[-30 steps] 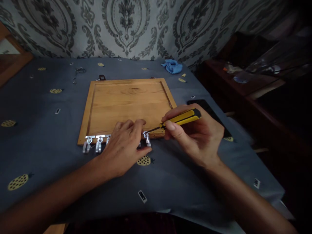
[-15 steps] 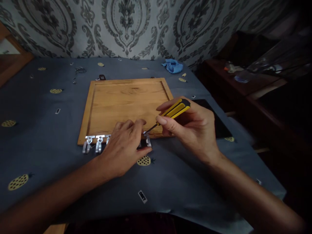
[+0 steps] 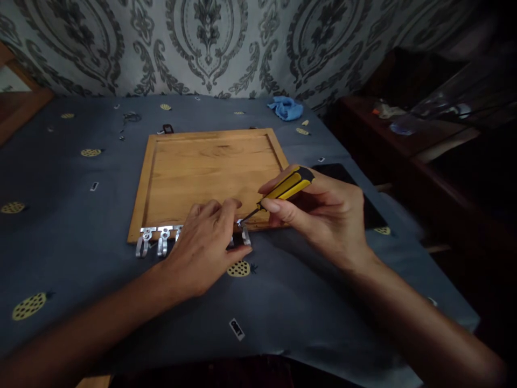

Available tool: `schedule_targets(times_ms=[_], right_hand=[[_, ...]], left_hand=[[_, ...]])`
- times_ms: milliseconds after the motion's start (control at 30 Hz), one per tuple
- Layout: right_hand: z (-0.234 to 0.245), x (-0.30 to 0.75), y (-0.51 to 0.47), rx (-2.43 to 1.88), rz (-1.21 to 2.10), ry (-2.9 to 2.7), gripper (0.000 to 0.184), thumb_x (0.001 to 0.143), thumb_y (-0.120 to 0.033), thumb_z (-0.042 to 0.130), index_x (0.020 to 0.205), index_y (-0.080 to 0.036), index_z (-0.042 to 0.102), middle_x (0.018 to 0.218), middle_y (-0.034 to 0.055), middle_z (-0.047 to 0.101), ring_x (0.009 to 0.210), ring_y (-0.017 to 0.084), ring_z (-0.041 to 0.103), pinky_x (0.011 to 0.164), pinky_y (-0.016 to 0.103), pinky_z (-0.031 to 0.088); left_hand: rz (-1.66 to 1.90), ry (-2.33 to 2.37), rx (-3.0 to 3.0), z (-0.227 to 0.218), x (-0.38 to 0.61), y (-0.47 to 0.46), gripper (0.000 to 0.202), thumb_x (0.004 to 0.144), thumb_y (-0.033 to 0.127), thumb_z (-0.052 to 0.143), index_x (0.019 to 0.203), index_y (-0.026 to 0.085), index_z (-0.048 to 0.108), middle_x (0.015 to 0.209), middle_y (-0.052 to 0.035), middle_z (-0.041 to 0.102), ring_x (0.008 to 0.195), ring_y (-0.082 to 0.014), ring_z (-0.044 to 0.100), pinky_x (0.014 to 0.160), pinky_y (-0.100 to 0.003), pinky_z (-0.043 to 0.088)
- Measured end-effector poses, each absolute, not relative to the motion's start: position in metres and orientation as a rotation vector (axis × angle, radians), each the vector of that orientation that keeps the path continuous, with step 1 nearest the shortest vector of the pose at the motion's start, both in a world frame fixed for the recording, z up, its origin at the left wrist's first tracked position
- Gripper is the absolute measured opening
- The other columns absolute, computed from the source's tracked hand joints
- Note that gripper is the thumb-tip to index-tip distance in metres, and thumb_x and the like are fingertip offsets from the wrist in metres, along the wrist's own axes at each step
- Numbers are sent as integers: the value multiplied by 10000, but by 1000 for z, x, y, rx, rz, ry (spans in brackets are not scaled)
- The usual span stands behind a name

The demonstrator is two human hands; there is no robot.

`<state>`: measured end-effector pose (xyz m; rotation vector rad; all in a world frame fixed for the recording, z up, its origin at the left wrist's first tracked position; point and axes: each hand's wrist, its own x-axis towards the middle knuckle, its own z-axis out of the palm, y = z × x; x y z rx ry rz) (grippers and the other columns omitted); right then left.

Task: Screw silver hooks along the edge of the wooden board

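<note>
A yellow and black screwdriver (image 3: 288,186) sits in my right hand (image 3: 327,215), pinched between thumb and fingers. Its thin shaft slants down to the left, with the tip on the metal at the near edge of a wooden board (image 3: 210,167). Along that edge runs a silver hook rail (image 3: 165,233) with several hooks. My left hand (image 3: 205,242) grips the rail near its right end, thumb by the last hook and fingers over the board's edge. The middle of the rail is hidden under this hand, and the screw head at the tip is too small to make out.
A dark flat object (image 3: 374,210) lies right of the board, partly behind my right hand. At the back are a crumpled blue cloth (image 3: 286,109) and small metal bits (image 3: 131,116). Dark furniture (image 3: 432,178) stands beyond the table's right edge, and a wooden frame (image 3: 24,116) at far left.
The screwdriver's handle has turned slightly in my right hand, which has shifted a little to the right. The tip stays at the rail, and my left hand keeps its place.
</note>
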<state>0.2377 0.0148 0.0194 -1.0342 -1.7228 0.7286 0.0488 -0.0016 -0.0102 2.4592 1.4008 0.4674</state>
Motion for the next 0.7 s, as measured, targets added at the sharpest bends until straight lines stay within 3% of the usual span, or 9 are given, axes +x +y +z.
schedule_targets(times_ms=[367, 700], right_hand=[[11, 227, 19, -1070, 559, -1648, 389, 764, -452, 809, 599, -214, 548, 596, -24, 505, 539, 120, 496, 482, 284, 401], [9, 223, 20, -1066, 510, -1654, 349, 797, -374, 797, 616, -210, 548, 589, -35, 497, 529, 105, 498, 477, 266, 397]], left_hand=[[470, 1412, 2432, -11, 49, -2, 561, 790, 319, 803, 1213, 177, 463, 1090, -90, 673, 1040, -309, 621, 915, -458, 450], [473, 1408, 2437, -11, 49, -2, 560, 796, 327, 797, 1219, 170, 465, 1085, -93, 675, 1029, -306, 624, 918, -466, 453]])
